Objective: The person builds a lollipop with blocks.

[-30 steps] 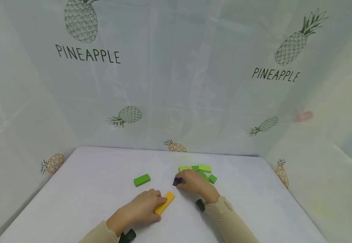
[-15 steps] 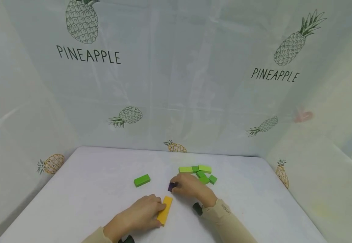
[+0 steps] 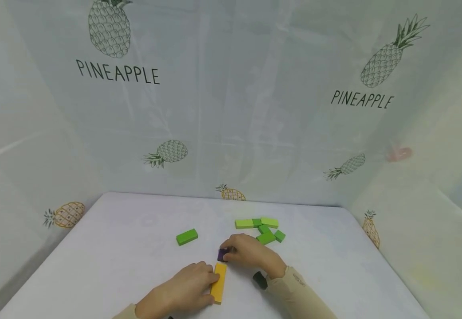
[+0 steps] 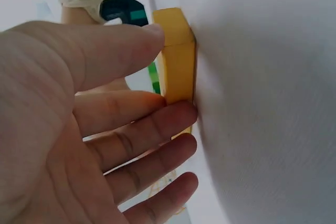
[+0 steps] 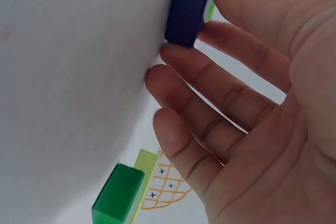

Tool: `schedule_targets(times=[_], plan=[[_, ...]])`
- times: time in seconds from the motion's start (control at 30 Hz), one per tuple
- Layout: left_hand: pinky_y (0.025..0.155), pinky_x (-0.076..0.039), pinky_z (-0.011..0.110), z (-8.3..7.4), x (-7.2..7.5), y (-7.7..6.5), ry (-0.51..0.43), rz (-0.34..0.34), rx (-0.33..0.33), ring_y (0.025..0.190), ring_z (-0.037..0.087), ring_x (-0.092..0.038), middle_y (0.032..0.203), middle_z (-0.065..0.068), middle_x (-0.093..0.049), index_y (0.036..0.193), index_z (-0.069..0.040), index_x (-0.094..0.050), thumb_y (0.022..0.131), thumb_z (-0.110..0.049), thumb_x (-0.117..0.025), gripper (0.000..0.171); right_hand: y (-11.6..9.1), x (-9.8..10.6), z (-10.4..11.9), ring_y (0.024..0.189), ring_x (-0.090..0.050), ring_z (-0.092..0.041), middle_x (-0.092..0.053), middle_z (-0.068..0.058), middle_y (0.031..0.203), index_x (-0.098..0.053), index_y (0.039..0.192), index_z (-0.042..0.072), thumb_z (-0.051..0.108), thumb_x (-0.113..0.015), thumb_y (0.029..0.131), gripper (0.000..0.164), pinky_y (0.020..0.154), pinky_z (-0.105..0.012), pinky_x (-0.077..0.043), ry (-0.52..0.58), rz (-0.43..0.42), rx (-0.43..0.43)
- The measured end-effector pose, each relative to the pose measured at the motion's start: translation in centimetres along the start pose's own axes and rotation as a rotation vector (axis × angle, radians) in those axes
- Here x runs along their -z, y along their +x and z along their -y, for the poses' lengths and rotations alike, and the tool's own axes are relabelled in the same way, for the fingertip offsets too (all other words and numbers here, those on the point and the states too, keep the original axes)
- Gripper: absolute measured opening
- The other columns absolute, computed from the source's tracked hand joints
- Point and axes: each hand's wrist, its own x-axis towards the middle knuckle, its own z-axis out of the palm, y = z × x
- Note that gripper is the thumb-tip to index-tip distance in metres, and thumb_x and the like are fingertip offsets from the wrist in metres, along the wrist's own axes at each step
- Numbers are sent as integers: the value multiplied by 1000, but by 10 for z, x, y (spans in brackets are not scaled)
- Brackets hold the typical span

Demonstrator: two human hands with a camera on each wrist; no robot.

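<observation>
A long yellow block [image 3: 218,283] lies on the white table, pointing away from the person. My left hand [image 3: 187,288] holds it from the left, thumb at its near end and fingers along its side, as the left wrist view shows. Just past the block's far end is a small dark purple block [image 3: 222,254]. My right hand [image 3: 252,253] pinches this one between thumb and fingers; in the right wrist view the purple block [image 5: 187,11] sits at the fingertips, its other fingers spread below. A narrow gap seems to part the two blocks.
One green block [image 3: 186,237] lies alone at the left. Beyond my right hand several green blocks [image 3: 266,238] and light green blocks [image 3: 269,222] lie grouped. A white curtain [image 3: 255,110] with pineapple prints rises behind the table's back edge [image 3: 167,195].
The yellow block has turned to point more straight away and come slightly nearer, with my left hand on it. My right hand has brought the purple block left and nearer, to the yellow block's far end.
</observation>
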Motion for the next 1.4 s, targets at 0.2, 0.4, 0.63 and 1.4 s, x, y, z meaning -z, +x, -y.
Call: schedule_targets(times=[0.2,0.4,0.63,1.4], plan=[[65,-41,24,-7,-5,-1,58,-90,30,77,7,-45,87,-11,-53,103,-18,-71,77,-39,-74,33,-1,-2,0,87,-55,2,-65,15,101,-70,115,20,30,-69,88,29,79,-20,-48,58,26,10],[80,-47,35,-6,-11,-4,44,-136,65,103,16,-54,118,-1,-59,112,-18,-69,79,-40,-72,40,0,-3,1,90,-55,0,-65,15,102,-69,114,20,30,-69,89,27,83,-22,-48,82,32,17],[91,-47,43,-7,-10,-5,-12,-95,75,118,21,-51,131,5,-56,115,-15,-64,82,-39,-70,42,-1,-4,3,88,-56,-1,-64,16,97,-71,112,22,28,-69,89,24,81,-21,-49,106,36,14],[90,-47,40,-11,-10,-3,31,-12,58,112,18,-53,130,3,-55,122,-14,-62,81,-50,-68,55,-5,-3,2,91,-55,1,-65,17,103,-71,110,23,28,-71,87,24,85,-23,-48,119,61,45]])
